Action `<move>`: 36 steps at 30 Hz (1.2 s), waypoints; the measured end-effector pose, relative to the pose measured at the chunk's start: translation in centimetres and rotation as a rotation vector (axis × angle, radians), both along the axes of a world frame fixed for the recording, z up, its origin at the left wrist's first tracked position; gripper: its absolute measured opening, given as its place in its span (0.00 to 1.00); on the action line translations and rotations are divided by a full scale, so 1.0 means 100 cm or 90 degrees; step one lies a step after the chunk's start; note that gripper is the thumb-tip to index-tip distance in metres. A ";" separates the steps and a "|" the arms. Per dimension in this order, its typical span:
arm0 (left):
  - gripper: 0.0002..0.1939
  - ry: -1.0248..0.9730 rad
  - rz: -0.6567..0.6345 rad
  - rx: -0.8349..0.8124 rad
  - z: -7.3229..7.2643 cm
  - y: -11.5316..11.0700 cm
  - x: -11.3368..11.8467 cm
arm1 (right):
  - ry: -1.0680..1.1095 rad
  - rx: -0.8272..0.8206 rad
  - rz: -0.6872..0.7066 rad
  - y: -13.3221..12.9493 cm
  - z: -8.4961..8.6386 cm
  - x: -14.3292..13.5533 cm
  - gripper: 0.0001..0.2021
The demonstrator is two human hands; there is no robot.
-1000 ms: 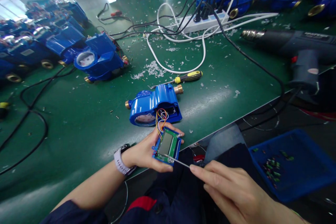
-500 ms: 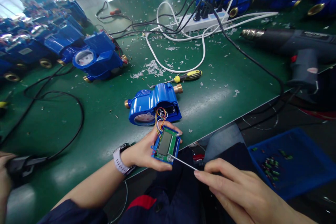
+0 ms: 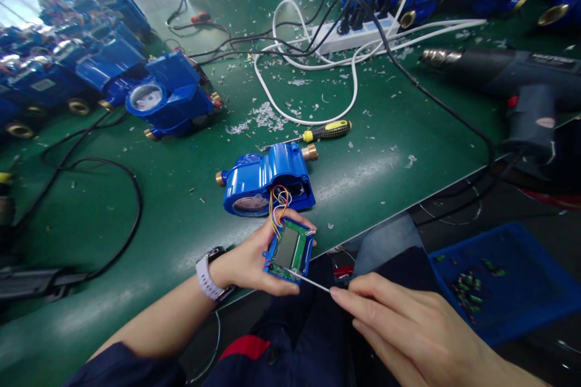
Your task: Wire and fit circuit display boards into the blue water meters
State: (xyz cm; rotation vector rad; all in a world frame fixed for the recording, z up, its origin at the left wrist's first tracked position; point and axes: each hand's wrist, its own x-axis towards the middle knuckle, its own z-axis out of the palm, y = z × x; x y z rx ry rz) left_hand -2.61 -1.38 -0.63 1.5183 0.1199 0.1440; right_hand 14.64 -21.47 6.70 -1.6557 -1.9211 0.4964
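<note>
My left hand [image 3: 258, 263] is wrapped round a green circuit board [image 3: 298, 257] with a grey display, seated in a blue housing. Thin coloured wires [image 3: 275, 208] run from the board into the open end of a blue water meter [image 3: 267, 178] with brass ends, lying on the table just beyond. My right hand [image 3: 408, 320] is closed on a screwdriver [image 3: 313, 282]; its thin metal shaft shows, while the handle is hidden in the palm. The shaft's tip rests over the board's near edge, below the display; whether it touches is too small to tell.
A yellow-black screwdriver [image 3: 329, 130] lies behind the meter. Another blue meter [image 3: 167, 97] and crowded rows stand left. A white power strip [image 3: 354, 33], cables and plastic scraps lie behind. At right are a heat gun [image 3: 494, 72] and a blue bin [image 3: 521, 278] below the table edge.
The screwdriver tip and my right hand have shifted slightly left across the board. At the far left, another person's hand has gone from view, and the black tool there now lies on the table.
</note>
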 end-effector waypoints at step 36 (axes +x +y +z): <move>0.46 -0.025 0.095 -0.422 0.017 -0.022 -0.018 | 0.211 0.026 0.019 0.035 -0.008 -0.005 0.18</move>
